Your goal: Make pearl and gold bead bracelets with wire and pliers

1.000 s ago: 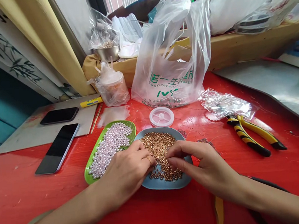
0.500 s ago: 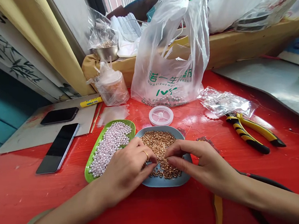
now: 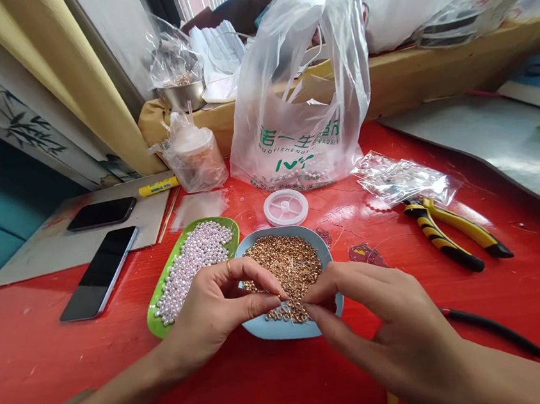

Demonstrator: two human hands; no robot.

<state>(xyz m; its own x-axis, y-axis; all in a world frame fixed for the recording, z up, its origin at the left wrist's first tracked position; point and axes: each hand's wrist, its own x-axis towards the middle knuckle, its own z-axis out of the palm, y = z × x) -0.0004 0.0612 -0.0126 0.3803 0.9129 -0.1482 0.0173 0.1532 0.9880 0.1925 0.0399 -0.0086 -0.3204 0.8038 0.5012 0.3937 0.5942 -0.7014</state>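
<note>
In the head view, both hands of the person are above a blue tray (image 3: 288, 333), which is standing on the red worktop (image 3: 233, 399). The golden beads (image 3: 285, 258) lie in this tray, together with some thin pins (image 3: 292, 262). The left hand (image 3: 208, 305) has thumb and forefinger tips very near to each other over the beads; I cannot tell if its grip is pinching something small. The right hand (image 3: 388, 312) is just beside it, also with thumb and forefinger close, and its grip is equally not clear. To the left of the blue tray there is a green tray (image 3: 153, 325) with pale pink beads (image 3: 194, 261). Behind is a round plastic disc (image 3: 294, 209), and yellow-black pliers (image 3: 441, 240) lie farther right.
</note>
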